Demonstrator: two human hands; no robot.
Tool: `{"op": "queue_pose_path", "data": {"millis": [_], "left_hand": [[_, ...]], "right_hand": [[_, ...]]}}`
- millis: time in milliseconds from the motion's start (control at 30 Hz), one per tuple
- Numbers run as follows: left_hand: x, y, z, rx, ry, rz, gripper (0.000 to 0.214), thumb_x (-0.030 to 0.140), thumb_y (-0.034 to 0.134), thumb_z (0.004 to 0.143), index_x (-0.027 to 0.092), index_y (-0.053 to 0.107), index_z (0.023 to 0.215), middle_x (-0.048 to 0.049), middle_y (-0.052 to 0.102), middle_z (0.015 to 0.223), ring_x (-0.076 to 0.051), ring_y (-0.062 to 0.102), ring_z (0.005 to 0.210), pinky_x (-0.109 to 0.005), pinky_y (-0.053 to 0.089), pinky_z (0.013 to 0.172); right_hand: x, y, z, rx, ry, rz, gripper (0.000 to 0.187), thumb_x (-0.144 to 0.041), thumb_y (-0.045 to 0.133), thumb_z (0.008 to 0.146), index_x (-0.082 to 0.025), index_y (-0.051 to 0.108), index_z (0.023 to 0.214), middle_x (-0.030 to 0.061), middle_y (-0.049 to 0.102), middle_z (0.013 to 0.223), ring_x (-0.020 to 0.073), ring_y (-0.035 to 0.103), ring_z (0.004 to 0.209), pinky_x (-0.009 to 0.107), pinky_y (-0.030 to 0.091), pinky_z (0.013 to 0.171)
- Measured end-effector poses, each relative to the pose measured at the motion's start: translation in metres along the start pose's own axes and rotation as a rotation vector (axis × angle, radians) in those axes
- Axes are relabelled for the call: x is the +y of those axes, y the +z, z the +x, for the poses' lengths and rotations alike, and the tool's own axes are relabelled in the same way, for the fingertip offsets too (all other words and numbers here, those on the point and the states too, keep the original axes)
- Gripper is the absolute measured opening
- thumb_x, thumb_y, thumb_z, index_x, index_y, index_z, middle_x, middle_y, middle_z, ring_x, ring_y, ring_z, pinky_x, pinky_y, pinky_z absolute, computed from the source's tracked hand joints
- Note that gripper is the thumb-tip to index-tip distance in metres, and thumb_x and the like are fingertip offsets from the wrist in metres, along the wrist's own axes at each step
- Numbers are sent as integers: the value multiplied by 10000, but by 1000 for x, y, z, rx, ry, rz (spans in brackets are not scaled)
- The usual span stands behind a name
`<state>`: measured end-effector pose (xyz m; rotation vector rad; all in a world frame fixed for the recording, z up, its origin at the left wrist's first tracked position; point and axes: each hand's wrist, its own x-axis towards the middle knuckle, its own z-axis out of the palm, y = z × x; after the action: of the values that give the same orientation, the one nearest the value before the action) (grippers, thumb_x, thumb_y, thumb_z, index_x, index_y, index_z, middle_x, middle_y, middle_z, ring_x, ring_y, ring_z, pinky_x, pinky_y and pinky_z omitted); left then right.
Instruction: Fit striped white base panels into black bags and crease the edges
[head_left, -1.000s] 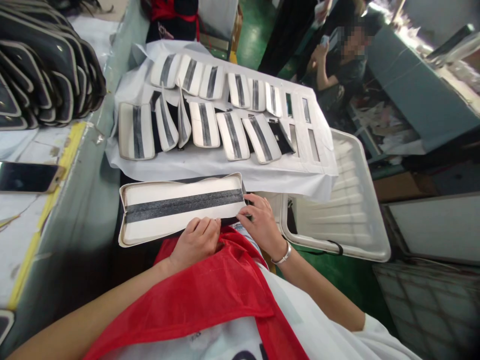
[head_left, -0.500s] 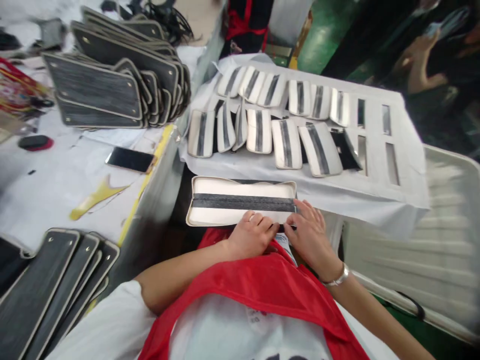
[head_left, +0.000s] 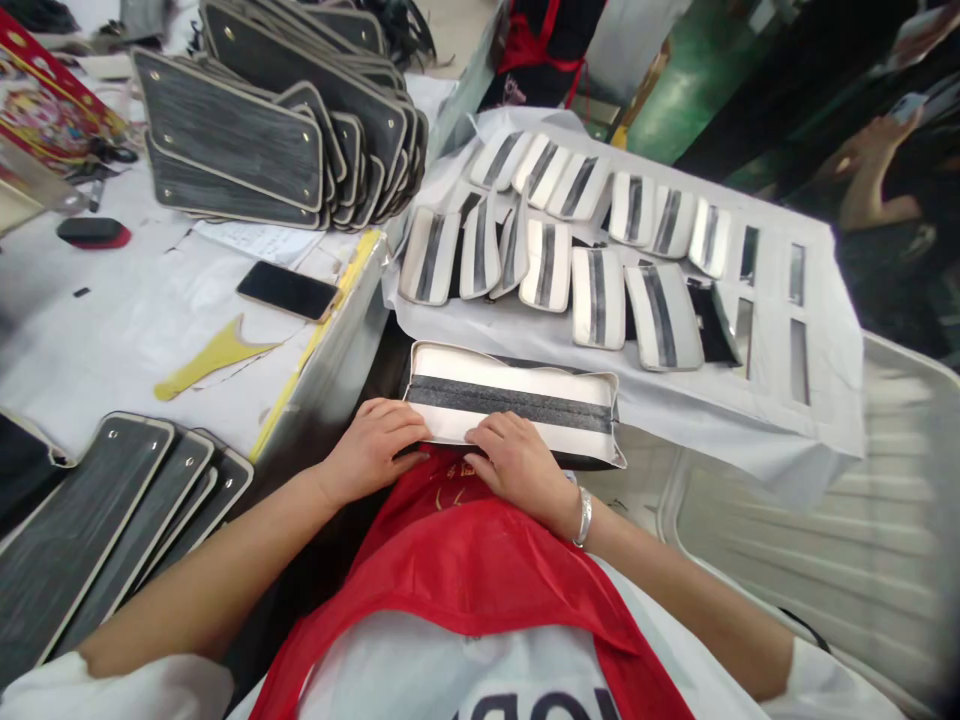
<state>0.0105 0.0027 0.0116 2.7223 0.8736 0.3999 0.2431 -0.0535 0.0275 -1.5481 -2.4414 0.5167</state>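
A long white panel with a dark lengthwise stripe [head_left: 510, 398] lies across my lap at the front of the table. Its pale rim stands slightly raised, and black material shows below its near right edge. My left hand [head_left: 379, 447] grips the near left corner, fingers over the rim and thumb beneath. On the same near edge, around the middle, my right hand [head_left: 517, 465] curls its fingers over the rim with the thumb lower down. The panel's underside is hidden.
Several similar striped white pieces [head_left: 596, 298] lie in two rows on the white-covered table [head_left: 825, 420]. To the left, stacked dark panels [head_left: 232, 135], a phone [head_left: 288, 290] and a yellow cut-out [head_left: 210, 360] rest on another table. A person's arm [head_left: 874, 175] shows at far right.
My left hand has slid left along the near edge to the corner. My right hand has moved from the right end toward the middle. The panel now tilts down to the right.
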Motion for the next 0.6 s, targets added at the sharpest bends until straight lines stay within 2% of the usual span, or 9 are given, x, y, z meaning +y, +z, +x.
{"op": "queue_pose_path", "data": {"millis": [167,333,500,600], "left_hand": [[-7,2,3,33,34,-14,161,300,527,880,246,672,923,-11,684,927,-162,554,931,-339,358,851],[2,4,5,99,22,33,168,209,491,884,212,651,832,-12,672,862,-156,547,876,-341,357,841],[17,4,17,65,-101,108,211,224,475,872,183,591,701,-35,598,748,-185,512,802,-369,365,790],[20,4,24,39,-221,115,146,224,518,831,187,591,711,-52,586,817,-212,506,845,-383,379,759]], "right_hand": [[-1,2,3,12,32,6,201,-291,475,923,-190,637,859,33,600,871,164,461,806,303,306,725],[-4,8,7,40,128,3,233,-272,449,918,-182,627,797,37,593,827,163,475,790,298,307,725],[-13,7,19,-9,246,-91,181,-255,484,871,-181,583,739,41,584,781,184,489,753,321,297,670],[-18,3,25,-38,295,-130,123,-239,482,866,-174,565,802,56,586,828,203,503,772,330,303,659]]}}
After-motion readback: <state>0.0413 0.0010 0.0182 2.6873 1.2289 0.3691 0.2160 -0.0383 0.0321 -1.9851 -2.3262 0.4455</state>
